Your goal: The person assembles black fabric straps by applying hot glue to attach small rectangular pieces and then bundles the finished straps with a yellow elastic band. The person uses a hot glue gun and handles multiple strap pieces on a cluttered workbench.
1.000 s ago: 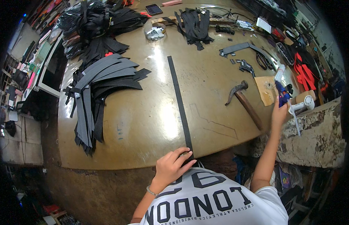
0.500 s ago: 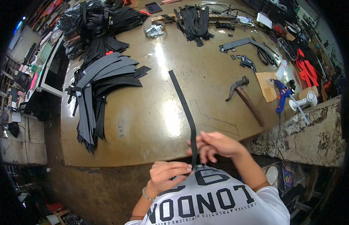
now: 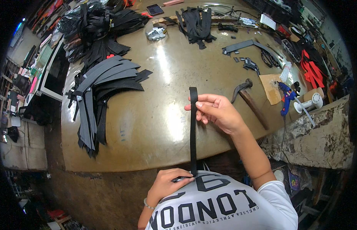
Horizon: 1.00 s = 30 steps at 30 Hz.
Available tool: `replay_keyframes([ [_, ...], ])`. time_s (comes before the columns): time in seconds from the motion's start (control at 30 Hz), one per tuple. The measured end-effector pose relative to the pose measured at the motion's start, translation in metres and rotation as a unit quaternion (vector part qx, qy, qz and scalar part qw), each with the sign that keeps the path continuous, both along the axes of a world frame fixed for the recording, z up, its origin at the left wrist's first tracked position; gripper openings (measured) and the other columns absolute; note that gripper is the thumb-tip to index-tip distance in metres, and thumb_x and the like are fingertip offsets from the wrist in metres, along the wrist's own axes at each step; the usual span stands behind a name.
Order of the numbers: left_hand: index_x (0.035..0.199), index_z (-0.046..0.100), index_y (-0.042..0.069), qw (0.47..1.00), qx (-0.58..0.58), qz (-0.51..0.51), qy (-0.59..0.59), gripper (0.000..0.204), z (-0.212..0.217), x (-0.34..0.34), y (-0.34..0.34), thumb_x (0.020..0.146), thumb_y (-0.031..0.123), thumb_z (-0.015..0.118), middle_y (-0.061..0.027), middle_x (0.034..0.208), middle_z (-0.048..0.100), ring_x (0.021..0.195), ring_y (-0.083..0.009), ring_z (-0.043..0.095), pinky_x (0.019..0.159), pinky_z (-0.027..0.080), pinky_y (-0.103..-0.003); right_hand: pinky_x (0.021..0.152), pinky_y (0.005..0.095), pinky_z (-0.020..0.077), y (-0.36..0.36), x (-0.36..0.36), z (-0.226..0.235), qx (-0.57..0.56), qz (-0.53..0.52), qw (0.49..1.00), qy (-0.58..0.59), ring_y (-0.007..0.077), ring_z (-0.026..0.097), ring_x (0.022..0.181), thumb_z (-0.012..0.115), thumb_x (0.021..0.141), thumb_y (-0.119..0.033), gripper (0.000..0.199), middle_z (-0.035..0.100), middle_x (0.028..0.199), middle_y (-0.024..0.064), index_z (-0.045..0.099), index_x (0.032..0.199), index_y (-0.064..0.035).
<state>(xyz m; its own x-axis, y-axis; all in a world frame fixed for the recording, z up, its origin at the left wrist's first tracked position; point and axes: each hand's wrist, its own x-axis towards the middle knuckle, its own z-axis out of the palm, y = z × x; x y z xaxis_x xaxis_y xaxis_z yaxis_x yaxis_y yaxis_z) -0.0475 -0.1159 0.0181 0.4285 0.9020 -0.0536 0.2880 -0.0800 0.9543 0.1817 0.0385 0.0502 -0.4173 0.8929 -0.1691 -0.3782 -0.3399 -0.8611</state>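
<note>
A long black strap [image 3: 193, 130] is stretched between my hands, lifted off the brown worktable [image 3: 155, 126]. My right hand [image 3: 216, 111] pinches its far end between thumb and fingers, above the table's middle. My left hand [image 3: 169, 184] grips the near end against my white shirt, at the table's front edge. The strap runs almost straight from one hand to the other.
A fanned stack of black straps [image 3: 103, 88] lies at the left of the table. A hammer [image 3: 249, 99] rests to the right, with a blue glue gun [image 3: 286, 96] and a cardboard piece [image 3: 271, 88] beyond it. More black straps [image 3: 195, 21] and a phone [image 3: 154, 9] lie at the back.
My right hand came back from the glue gun at the right and took the strap's far end. The strap, flat on the table before, is now lifted and held shorter between both hands.
</note>
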Motion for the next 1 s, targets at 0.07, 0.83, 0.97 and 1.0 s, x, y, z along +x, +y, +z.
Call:
replay_keyframes([
  [0.07, 0.090, 0.074, 0.002, 1.000, -0.018, -0.013, 0.010, 0.014, 0.000, 0.001, 0.003, 0.079, 0.010, 0.077, -0.0102, 0.087, 0.073, 0.075, -0.0213, 0.071, 0.069, 0.055, -0.029, 0.057, 0.0175, 0.0486, 0.001, 0.005, 0.009, 0.022, -0.010, 0.999, -0.034, 0.0061, 0.061, 0.070, 0.061, 0.095, -0.012, 0.029, 0.070, 0.107, 0.0154, 0.059, 0.118, 0.0058],
  [0.83, 0.092, 0.073, 0.007, 0.968, 0.195, -0.145, -0.061, 0.016, 0.035, 0.018, 0.029, 0.076, 0.008, 0.076, -0.0037, 0.091, 0.073, 0.076, -0.0179, 0.071, 0.064, 0.057, -0.028, 0.076, 0.0459, 0.0509, -0.012, -0.046, -0.037, 0.279, 0.046, 0.789, -0.546, 0.0412, 0.064, 0.082, 0.074, 0.082, -0.026, 0.035, 0.065, 0.084, 0.0241, 0.062, 0.094, 0.0042],
  [0.97, 0.094, 0.073, 0.007, 0.949, 0.203, -0.221, -0.098, 0.015, 0.041, 0.029, 0.030, 0.080, 0.010, 0.073, -0.0020, 0.091, 0.072, 0.079, -0.0184, 0.070, 0.068, 0.057, -0.029, 0.081, 0.0480, 0.0510, 0.001, -0.049, -0.042, 0.342, -0.028, 0.769, -0.540, 0.0423, 0.064, 0.089, 0.071, 0.083, -0.017, 0.025, 0.065, 0.092, 0.0253, 0.064, 0.094, 0.0045],
  [1.0, 0.094, 0.072, 0.007, 0.948, 0.203, -0.225, -0.097, 0.014, 0.041, 0.030, 0.030, 0.080, 0.010, 0.073, -0.0020, 0.091, 0.072, 0.078, -0.0187, 0.069, 0.067, 0.057, -0.029, 0.081, 0.0479, 0.0508, 0.003, -0.049, -0.044, 0.347, -0.027, 0.767, -0.539, 0.0421, 0.064, 0.090, 0.070, 0.083, -0.016, 0.023, 0.065, 0.092, 0.0251, 0.064, 0.094, 0.0041],
])
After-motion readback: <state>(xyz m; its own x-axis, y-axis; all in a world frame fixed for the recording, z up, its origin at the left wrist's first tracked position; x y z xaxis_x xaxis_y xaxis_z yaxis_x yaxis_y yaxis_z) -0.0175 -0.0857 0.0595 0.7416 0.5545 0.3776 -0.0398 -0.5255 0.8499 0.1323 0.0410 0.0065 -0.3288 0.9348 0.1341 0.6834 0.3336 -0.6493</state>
